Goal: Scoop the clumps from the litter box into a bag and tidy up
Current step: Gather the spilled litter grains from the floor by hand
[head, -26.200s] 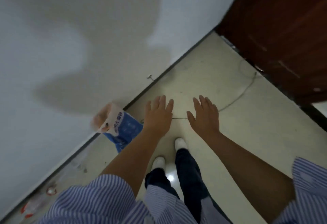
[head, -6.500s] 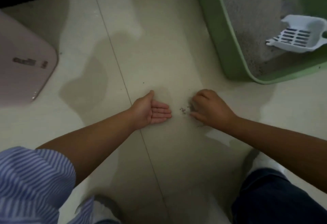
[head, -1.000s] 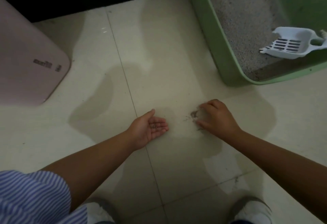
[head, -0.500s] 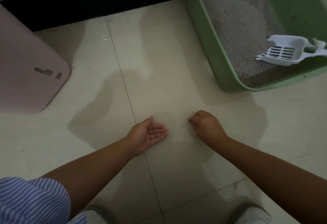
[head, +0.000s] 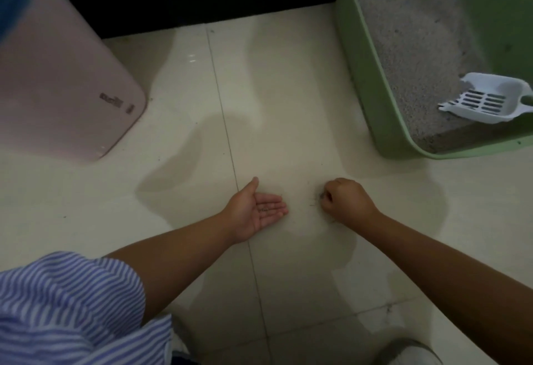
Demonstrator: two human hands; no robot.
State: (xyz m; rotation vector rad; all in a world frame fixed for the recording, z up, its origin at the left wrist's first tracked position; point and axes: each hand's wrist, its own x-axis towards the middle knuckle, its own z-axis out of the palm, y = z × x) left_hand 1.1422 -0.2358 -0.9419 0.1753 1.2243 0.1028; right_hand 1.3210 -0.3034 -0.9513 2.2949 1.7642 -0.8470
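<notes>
My left arm wears a loose shirt sleeve in fine blue and white stripes, bunched into soft folds and ending above the elbow, so the forearm down to my left grip is bare. My right forearm is bare as well, from the frame's edge down to my right grip; no sleeve shows on that side. I wear no ring, watch or band on either wrist. Well behind the right grip, the rounded toe of a pale shoe shows at the bottom edge.
</notes>
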